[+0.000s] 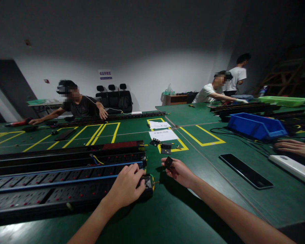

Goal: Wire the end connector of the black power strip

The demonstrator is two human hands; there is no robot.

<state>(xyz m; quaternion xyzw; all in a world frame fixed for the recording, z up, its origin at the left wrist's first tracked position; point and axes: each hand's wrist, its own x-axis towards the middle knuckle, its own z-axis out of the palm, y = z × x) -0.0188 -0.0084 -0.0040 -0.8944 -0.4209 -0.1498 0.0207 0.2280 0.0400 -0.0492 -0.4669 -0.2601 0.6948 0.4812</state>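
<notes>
My left hand point(129, 183) is closed over the right end of a long black power strip point(73, 191), its fingers curled across the casing. Red-marked sockets line the strip, and a green-and-yellow wire point(153, 179) sticks out of its end. To the right of that end, my right hand point(179, 172) pinches a small black bracket-like piece point(168, 162) above the table, apart from the strip. Beyond my hands, a black metal bracket point(165, 147) lies on the table with another bracket point(155, 141) beside it. Parallel strips point(66, 157) lie behind the held one.
A phone point(245, 170), a blue bin point(256, 126) and a long white object point(295, 167) lie to the right, near another person's hand point(296, 147). Paper sheets point(163, 135) rest on the green table point(205, 203). Co-workers point(80, 105) sit across it.
</notes>
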